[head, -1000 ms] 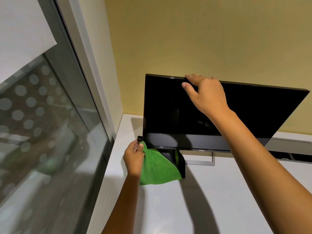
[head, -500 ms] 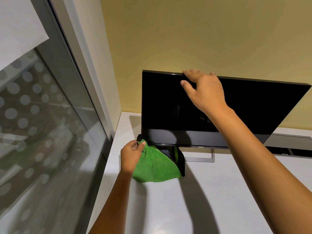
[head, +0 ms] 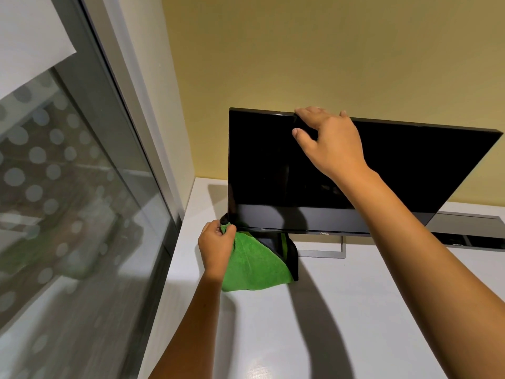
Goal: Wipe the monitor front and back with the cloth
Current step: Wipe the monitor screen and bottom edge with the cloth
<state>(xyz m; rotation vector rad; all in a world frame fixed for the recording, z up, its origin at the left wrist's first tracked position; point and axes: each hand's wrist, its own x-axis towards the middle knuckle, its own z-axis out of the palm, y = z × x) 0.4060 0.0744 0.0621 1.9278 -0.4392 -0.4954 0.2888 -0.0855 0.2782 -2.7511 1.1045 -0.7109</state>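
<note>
I see a flat black monitor (head: 273, 170) with a glossy dark screen standing on a smooth white desk (head: 341, 324) against a yellow wall (head: 300, 50). My left hand (head: 217, 246) pinches a fuzzy green cloth (head: 254, 266) at the monitor's lower left corner, the cloth draping onto the desk. My right hand (head: 328, 143) clasps the monitor's top edge, fingers curled over it, thumb on the screen.

Bright, even light and a sharp picture for you.
Your arms throw long soft shadows over the desk (head: 355, 324) below your grip; straight lines bow outward toward the edges.
</note>
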